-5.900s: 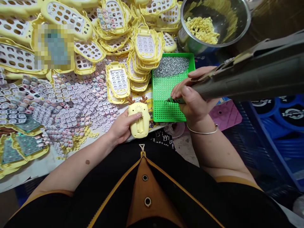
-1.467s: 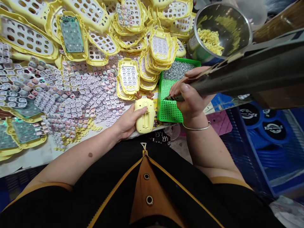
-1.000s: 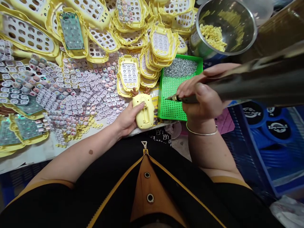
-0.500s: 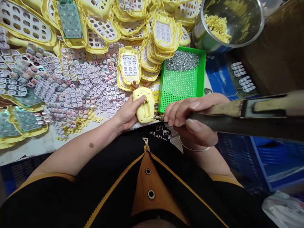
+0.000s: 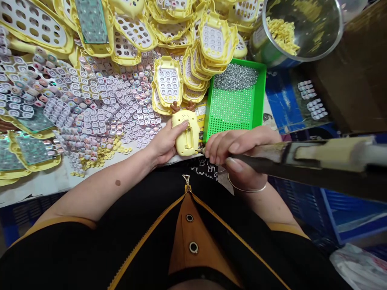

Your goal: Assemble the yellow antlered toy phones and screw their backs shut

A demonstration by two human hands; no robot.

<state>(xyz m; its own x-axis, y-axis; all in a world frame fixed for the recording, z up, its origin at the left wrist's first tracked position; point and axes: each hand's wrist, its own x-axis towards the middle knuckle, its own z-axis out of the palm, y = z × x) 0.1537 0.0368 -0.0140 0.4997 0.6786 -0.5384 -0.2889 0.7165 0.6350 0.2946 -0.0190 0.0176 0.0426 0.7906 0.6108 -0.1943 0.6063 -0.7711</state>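
My left hand (image 5: 165, 143) grips a yellow toy phone (image 5: 186, 135) with brown antlers, thumb across its back. The phone's back faces up, showing an open battery compartment and a patch of small speaker holes. My right hand (image 5: 238, 151) is wrapped round a long dark electric screwdriver (image 5: 290, 159) with worn tape on its body. The screwdriver's tip is at the phone's lower right corner, by a screw hole; I cannot tell whether a screw sits there. Right behind the hands stands a green perforated tray (image 5: 234, 108) with a heap of silver screws (image 5: 237, 76).
White keypads (image 5: 105, 96) lie heaped on the left, with small yellow pieces (image 5: 102, 157) before them. Stacked yellow phone shells (image 5: 167, 82) fill the back. A steel pot (image 5: 320, 54) of yellow parts stands at back right. Blue crates (image 5: 347, 217) are below right.
The screwdriver's rear end has swung lower in the picture, and my right hand has shifted slightly left. The phone stays in my left hand. The whole view has shifted a little.
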